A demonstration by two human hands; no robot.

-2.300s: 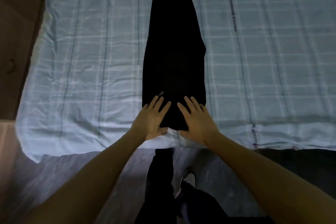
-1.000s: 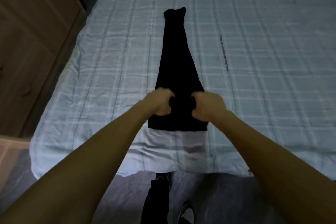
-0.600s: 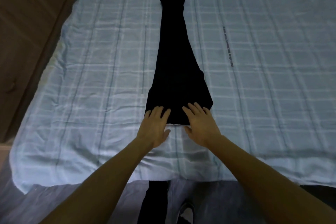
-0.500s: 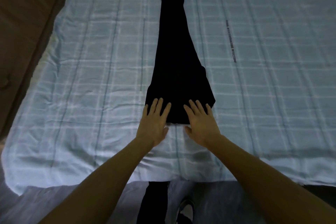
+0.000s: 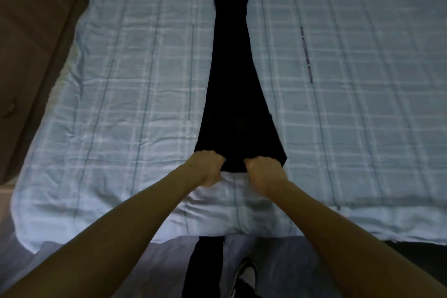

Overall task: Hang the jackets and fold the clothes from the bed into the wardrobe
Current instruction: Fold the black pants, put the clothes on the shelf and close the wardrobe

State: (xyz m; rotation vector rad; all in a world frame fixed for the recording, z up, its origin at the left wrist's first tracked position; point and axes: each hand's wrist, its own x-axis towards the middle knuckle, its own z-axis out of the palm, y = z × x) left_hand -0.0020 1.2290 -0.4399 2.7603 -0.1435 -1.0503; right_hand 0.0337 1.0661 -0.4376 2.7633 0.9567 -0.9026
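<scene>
Black trousers [image 5: 234, 92]: laid lengthwise, tapering away beyond the fingers. Left hand [image 5: 205, 169], right hand [image 5: 264, 172]: fingers curled, grasping wide near edge. Checked blue bedsheet [image 5: 121, 104] beneath the fingers.

Item count:
- One garment [image 5: 232, 104], frame centre.
- One bed [image 5: 350, 140].
- Two hands, lower centre: left hand [image 5: 205, 170], right hand [image 5: 264, 172].
- One cabinet [image 5: 31, 31], upper left.
- One shoe [image 5: 244, 276], bottom edge.

A long black garment [image 5: 235, 94], folded narrow, lies lengthwise on a pale blue checked bedsheet [image 5: 121, 94]. The left hand [image 5: 205, 169] and right hand [image 5: 264, 170] grip its wide near edge, fingers curled. A brown wooden wardrobe [image 5: 31, 43] stands far left.
</scene>
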